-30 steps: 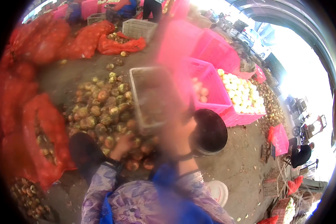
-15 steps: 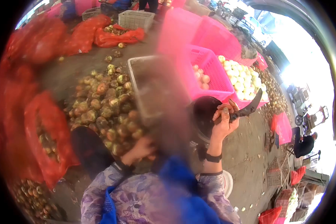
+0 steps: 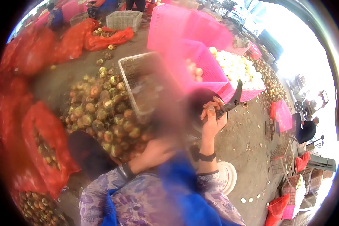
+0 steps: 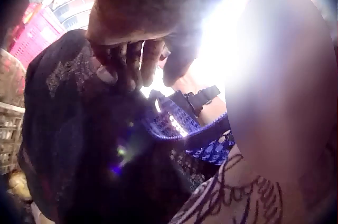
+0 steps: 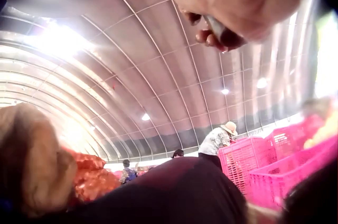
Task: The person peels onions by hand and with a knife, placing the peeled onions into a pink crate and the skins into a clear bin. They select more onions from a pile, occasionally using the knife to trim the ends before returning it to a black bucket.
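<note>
My right hand (image 3: 214, 119) grips a knife (image 3: 235, 98) with a curved, dark-stained blade pointing up and away. In the right wrist view, the fingers curl round its handle (image 5: 224, 34). My left hand (image 3: 156, 152) is at the near edge of a pile of onions (image 3: 101, 109), in front of my lap; a blurred strip covers its fingertips in the head view. In the left wrist view, its fingers (image 4: 150, 63) hang loosely bent over dark cloth (image 4: 79, 129), with no object visible between them. A dark bucket (image 3: 199, 98) stands behind my right hand.
A grey crate (image 3: 125, 75) stands beyond the onions. Pink crates (image 3: 211, 81) hold peeled onions (image 3: 239, 69). Red mesh sacks (image 3: 37, 143) line the left, and a white lid (image 3: 228, 177) lies at my right. Other people (image 5: 214, 142) work in the background.
My left hand has moved right and back from the onion pile toward my lap. My right hand has come up from beside the bucket with the knife in clear sight.
</note>
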Motion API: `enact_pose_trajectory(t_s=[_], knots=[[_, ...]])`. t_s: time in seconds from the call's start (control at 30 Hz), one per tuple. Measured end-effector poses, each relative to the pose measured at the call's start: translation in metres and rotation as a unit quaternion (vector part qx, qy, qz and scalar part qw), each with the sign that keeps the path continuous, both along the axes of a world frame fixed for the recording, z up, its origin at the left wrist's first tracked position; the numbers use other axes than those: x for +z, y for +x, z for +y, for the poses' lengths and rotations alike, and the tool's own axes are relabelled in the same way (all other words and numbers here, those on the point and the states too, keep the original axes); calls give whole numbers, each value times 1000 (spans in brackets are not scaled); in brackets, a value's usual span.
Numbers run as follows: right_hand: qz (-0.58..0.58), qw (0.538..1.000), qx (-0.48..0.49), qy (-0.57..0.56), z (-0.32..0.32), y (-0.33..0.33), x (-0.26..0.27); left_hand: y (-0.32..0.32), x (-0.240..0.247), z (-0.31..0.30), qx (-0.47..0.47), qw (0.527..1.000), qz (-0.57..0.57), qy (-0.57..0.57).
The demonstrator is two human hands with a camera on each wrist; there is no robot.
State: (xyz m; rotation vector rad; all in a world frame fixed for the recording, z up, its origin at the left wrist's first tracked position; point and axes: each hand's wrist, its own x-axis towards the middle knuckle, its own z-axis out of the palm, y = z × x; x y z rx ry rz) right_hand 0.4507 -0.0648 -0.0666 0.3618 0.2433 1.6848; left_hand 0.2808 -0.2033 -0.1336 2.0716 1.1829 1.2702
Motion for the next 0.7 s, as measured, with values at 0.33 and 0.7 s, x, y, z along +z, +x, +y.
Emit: enact_pose_trajectory(t_s=[0.33, 0.7], knots=[[804, 30, 526, -277, -29, -19, 8, 3, 16, -2, -84, 944, -153, -280], [856, -429, 239, -163, -49, -14, 8, 55, 32, 5, -105, 709, -537, -446]])
